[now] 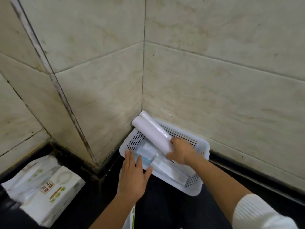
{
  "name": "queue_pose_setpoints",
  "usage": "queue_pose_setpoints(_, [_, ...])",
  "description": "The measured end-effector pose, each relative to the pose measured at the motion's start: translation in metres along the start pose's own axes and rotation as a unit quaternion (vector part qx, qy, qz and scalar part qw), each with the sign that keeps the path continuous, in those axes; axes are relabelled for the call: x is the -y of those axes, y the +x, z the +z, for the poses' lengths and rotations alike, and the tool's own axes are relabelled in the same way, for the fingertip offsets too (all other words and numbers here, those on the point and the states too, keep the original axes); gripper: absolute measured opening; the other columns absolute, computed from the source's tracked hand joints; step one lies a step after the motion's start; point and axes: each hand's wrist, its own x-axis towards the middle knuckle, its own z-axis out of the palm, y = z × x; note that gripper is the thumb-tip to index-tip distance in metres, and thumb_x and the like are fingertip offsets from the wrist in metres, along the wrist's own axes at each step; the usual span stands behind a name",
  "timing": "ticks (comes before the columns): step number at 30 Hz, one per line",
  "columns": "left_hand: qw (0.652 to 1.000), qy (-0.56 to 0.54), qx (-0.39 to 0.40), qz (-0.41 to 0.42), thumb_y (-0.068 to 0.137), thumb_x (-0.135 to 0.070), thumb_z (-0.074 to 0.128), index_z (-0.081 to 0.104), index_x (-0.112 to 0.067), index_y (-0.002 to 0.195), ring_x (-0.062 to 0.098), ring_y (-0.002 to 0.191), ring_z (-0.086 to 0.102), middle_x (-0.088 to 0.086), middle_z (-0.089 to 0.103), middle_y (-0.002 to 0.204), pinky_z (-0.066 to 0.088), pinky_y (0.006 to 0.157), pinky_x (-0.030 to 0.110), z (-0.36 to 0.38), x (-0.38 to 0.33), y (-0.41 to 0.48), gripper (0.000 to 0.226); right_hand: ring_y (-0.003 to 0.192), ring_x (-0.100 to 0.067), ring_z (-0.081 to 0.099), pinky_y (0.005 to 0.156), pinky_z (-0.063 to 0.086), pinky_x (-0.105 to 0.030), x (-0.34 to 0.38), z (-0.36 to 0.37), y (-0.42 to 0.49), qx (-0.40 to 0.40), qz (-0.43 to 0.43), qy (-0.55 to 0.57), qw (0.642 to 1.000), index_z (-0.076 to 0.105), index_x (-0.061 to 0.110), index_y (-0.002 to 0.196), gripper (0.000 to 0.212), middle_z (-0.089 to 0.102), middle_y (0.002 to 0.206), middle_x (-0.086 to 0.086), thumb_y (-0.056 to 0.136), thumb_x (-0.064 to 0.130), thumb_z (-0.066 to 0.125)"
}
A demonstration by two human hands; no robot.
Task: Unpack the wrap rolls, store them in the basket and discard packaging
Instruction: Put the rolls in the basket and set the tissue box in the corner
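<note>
A white perforated plastic basket stands on the black counter in the tiled corner. My right hand grips the near end of two white wrap rolls, which slant up over the basket's far left rim toward the wall. More wrapped rolls in clear bluish film lie flat inside the basket. My left hand rests flat, fingers spread, on the basket's near left rim and the film-wrapped rolls. A strip of white and green packaging shows under my left forearm.
Tiled walls close the corner behind the basket. At lower left, white packs with green print lie on the black counter.
</note>
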Motion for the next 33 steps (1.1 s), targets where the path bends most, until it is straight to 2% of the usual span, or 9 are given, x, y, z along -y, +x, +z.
queue_pose_setpoints(3, [1.000, -0.030, -0.005, 0.000, 0.095, -0.056, 0.030, 0.014, -0.013, 0.152, 0.025, 0.146, -0.018, 0.015, -0.007, 0.161, -0.001, 0.120, 0.039, 0.005, 0.001, 0.000, 0.072, 0.083, -0.021, 0.055, 0.071, 0.050, -0.033, 0.001, 0.014, -0.001, -0.019, 0.003, 0.002, 1.000, 0.054, 0.016, 0.107, 0.038, 0.057, 0.101, -0.004, 0.077, 0.034, 0.069])
queue_pose_setpoints(6, [0.999, -0.034, 0.000, 0.000, 0.095, -0.056, 0.030, 0.015, -0.013, 0.151, 0.024, 0.146, -0.020, 0.015, -0.008, 0.161, -0.002, 0.120, 0.038, 0.003, 0.001, 0.001, 0.072, 0.083, -0.019, 0.054, 0.069, 0.047, -0.030, 0.002, 0.020, -0.005, -0.055, -0.005, -0.009, 0.998, 0.057, 0.015, 0.105, 0.026, 0.057, 0.103, -0.005, 0.082, 0.023, 0.064])
queue_pose_setpoints(11, [0.996, -0.085, 0.036, 0.012, 0.095, -0.054, 0.034, 0.005, -0.015, 0.153, 0.021, 0.145, -0.021, 0.011, -0.014, 0.160, -0.004, 0.119, 0.037, -0.014, 0.005, -0.001, 0.075, 0.103, -0.026, 0.058, 0.084, 0.052, -0.036, 0.018, -0.002, -0.016, -0.071, -0.030, 0.004, 0.997, 0.057, 0.011, 0.122, 0.040, 0.058, 0.121, -0.009, 0.086, 0.024, 0.064])
queue_pose_setpoints(15, [0.989, -0.140, -0.056, 0.012, 0.098, -0.042, 0.040, 0.022, -0.017, 0.150, 0.021, 0.148, 0.001, 0.009, 0.007, 0.161, 0.012, 0.119, 0.037, -0.049, 0.024, -0.012, 0.061, 0.113, -0.025, 0.058, 0.091, 0.048, -0.031, 0.056, -0.021, -0.031, -0.086, -0.091, 0.049, 0.991, 0.055, 0.012, 0.131, 0.051, 0.059, 0.130, -0.007, 0.083, 0.024, 0.068])
queue_pose_setpoints(20, [0.978, -0.110, -0.175, -0.007, 0.096, -0.024, 0.052, 0.049, -0.011, 0.135, 0.027, 0.137, 0.030, 0.013, 0.039, 0.147, 0.035, 0.110, 0.041, -0.099, 0.075, -0.044, 0.041, 0.100, -0.025, 0.062, 0.086, 0.049, -0.033, 0.132, -0.009, -0.051, -0.081, -0.157, 0.107, 0.978, 0.063, 0.008, 0.112, 0.033, 0.067, 0.109, -0.008, 0.083, 0.024, 0.067])
queue_pose_setpoints(25, [0.971, -0.101, -0.206, -0.065, 0.096, -0.022, 0.048, 0.054, -0.015, 0.128, 0.022, 0.132, 0.034, 0.008, 0.044, 0.141, 0.035, 0.103, 0.032, -0.117, 0.145, -0.084, 0.034, 0.087, -0.029, 0.062, 0.071, 0.049, -0.034, 0.208, 0.046, -0.065, -0.025, -0.206, 0.120, 0.971, 0.061, 0.010, 0.090, 0.017, 0.066, 0.092, -0.011, 0.079, 0.021, 0.066])
queue_pose_setpoints(28, [0.963, -0.101, -0.215, -0.124, 0.097, -0.024, 0.046, 0.051, -0.018, 0.130, 0.019, 0.132, 0.031, 0.007, 0.040, 0.143, 0.037, 0.101, 0.033, -0.113, 0.188, -0.106, 0.033, 0.097, -0.030, 0.062, 0.076, 0.050, -0.034, 0.241, 0.088, -0.072, 0.034, -0.224, 0.111, 0.968, 0.061, 0.011, 0.108, 0.029, 0.064, 0.108, -0.012, 0.082, 0.022, 0.065])
queue_pose_setpoints(30, [0.953, -0.107, -0.221, -0.176, 0.097, -0.024, 0.047, 0.049, -0.017, 0.130, 0.021, 0.130, 0.030, 0.008, 0.038, 0.144, 0.041, 0.097, 0.036, -0.110, 0.214, -0.118, 0.034, 0.111, -0.029, 0.058, 0.091, 0.050, -0.039, 0.259, 0.110, -0.074, 0.067, -0.227, 0.094, 0.967, 0.051, 0.015, 0.131, 0.050, 0.054, 0.127, -0.010, 0.084, 0.026, 0.064])
queue_pose_setpoints(33, [0.939, -0.132, -0.221, -0.230, 0.096, -0.024, 0.049, 0.045, -0.017, 0.133, 0.022, 0.124, 0.036, 0.009, 0.039, 0.140, 0.042, 0.090, 0.033, -0.104, 0.251, -0.128, 0.038, 0.117, -0.032, 0.054, 0.093, 0.049, -0.040, 0.275, 0.134, -0.072, 0.088, -0.238, 0.047, 0.966, 0.033, 0.022, 0.146, 0.068, 0.044, 0.135, -0.010, 0.086, 0.032, 0.062])
